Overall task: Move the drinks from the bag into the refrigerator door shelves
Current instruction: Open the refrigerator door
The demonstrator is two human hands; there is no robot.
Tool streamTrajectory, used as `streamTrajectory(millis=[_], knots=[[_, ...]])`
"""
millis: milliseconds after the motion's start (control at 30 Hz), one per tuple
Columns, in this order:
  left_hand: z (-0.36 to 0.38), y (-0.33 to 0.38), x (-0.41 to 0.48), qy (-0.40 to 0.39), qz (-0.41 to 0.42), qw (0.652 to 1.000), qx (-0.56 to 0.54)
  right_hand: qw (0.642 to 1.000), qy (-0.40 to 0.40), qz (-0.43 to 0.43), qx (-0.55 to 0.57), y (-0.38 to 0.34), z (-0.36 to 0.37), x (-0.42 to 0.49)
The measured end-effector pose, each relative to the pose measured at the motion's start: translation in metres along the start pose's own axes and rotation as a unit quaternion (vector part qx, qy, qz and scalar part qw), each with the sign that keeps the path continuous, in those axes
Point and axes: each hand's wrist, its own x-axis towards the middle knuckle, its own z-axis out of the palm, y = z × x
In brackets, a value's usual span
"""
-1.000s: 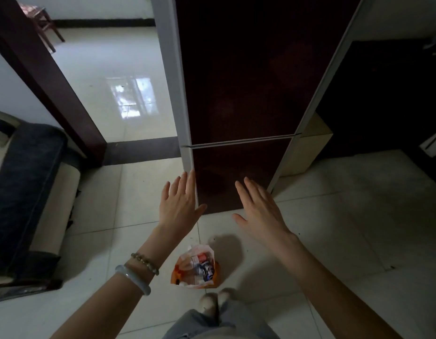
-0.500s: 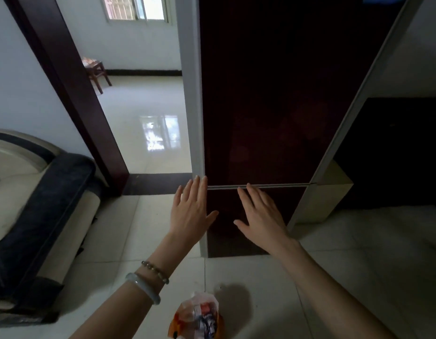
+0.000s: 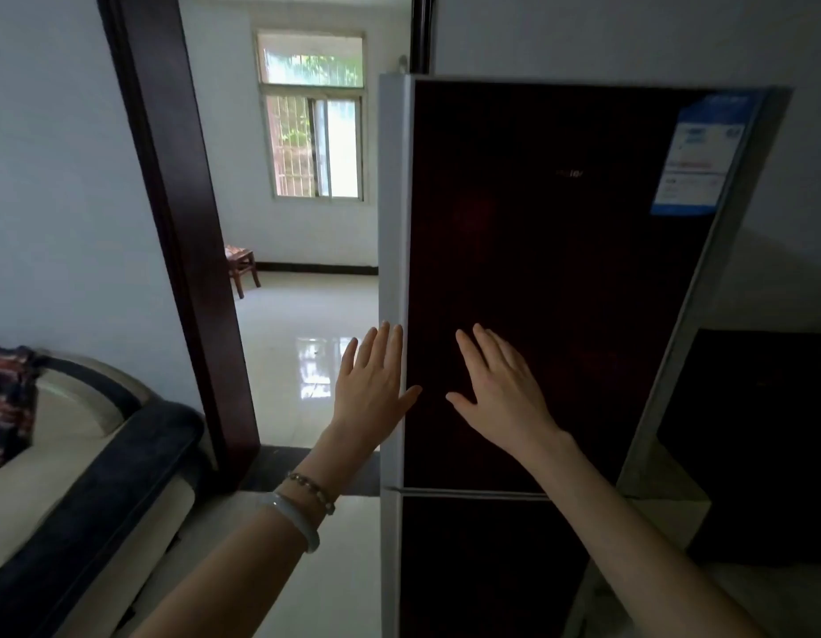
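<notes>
A tall dark-red refrigerator (image 3: 560, 278) with silver edges stands straight ahead, both its upper and lower doors closed. My left hand (image 3: 376, 384) is raised flat with fingers spread, in front of the silver left edge of the upper door. My right hand (image 3: 500, 389) is raised flat beside it, in front of the dark door panel. Both hands are empty. Whether they touch the door I cannot tell. The bag of drinks is out of view.
A sofa (image 3: 77, 476) with a dark cover stands at the left. A dark door frame (image 3: 183, 223) opens to a tiled room with a wooden stool (image 3: 240, 264) and a window (image 3: 314, 117). A dark cabinet (image 3: 758, 430) sits right of the refrigerator.
The view has tilted up from the floor to the upper refrigerator door. Both hands rose with it. The orange bag on the floor has dropped out of sight.
</notes>
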Motion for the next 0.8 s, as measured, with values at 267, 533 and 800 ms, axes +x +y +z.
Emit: streamTrajectory(millis=[267, 533, 800], knots=[[-0.017, -0.018, 0.069, 0.048, 0.000, 0.998, 0.028, 0.998, 0.061, 0.000, -0.027, 0.011, -0.033, 0.058], [0.008, -0.042, 0.121, 0.020, -0.086, 0.992, -0.095, 0.995, 0.041, -0.013, -0.085, 0.022, -0.029, 0.092], [0.031, -0.040, 0.151, 0.026, -0.160, 0.872, -0.461, 0.996, 0.038, -0.027, -0.082, 0.027, -0.020, 0.104]])
